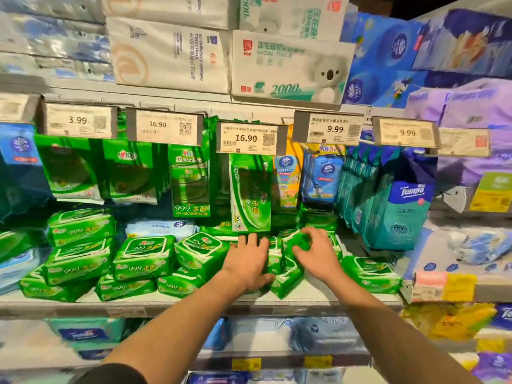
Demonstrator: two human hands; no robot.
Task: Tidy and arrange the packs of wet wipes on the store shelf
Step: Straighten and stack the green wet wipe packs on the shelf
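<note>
Two hands on the green wipes packs: your left hand presses flat, your right hand curls round a small pack; I'd square it against the upright packs between your grips.

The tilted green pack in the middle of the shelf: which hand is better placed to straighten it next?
Probably the right hand: its curled fingers already hold the tilted green pack. The left hand lies on neighbouring packs.
</note>
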